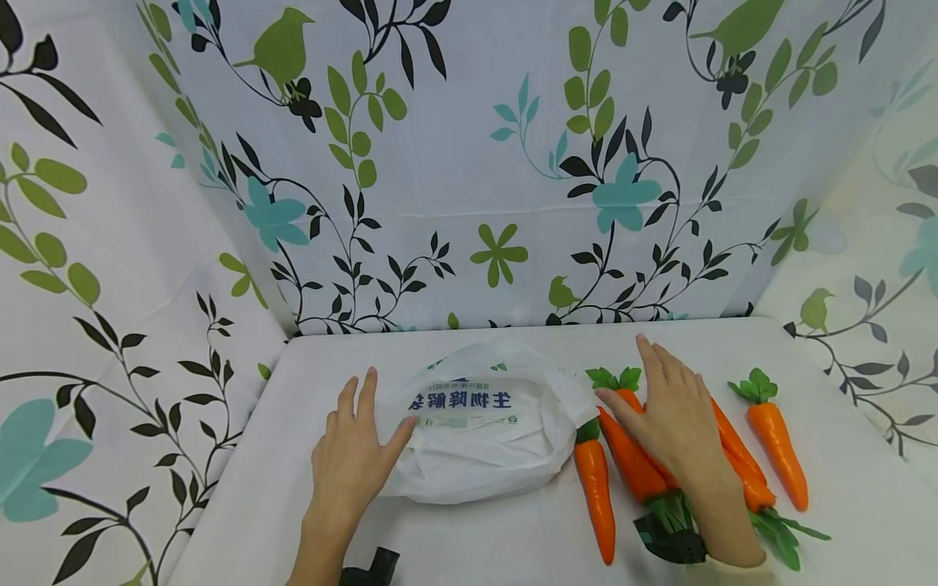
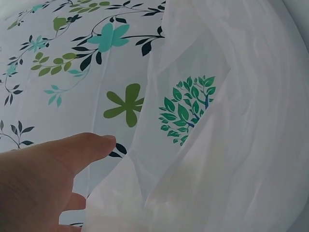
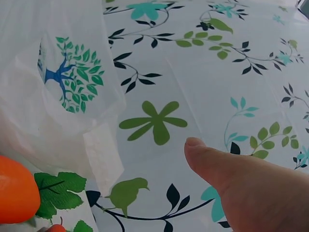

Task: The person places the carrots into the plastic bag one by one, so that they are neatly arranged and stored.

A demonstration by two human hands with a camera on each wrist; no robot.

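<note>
A white plastic bag [image 1: 476,448] with printed characters lies on the table, bulging in the middle. Beside its left edge is my left hand [image 1: 355,448], fingers spread, thumb right at the bag. The left wrist view shows that thumb [image 2: 91,147] next to the bag's film [image 2: 251,121] with its green tree print. Over several orange carrots with green leaves, my right hand [image 1: 677,415] reaches with straight fingers and hides part of them. One carrot [image 1: 595,496] lies between the bag and that hand; another carrot [image 1: 778,452] lies to its right. Neither hand grips anything.
The white table [image 1: 242,505] ends at a back edge against a hanging cloth [image 1: 454,163] printed with leaves, birds and flowers. Similar cloth hangs at both sides. Black straps [image 1: 667,537] sit at both wrists.
</note>
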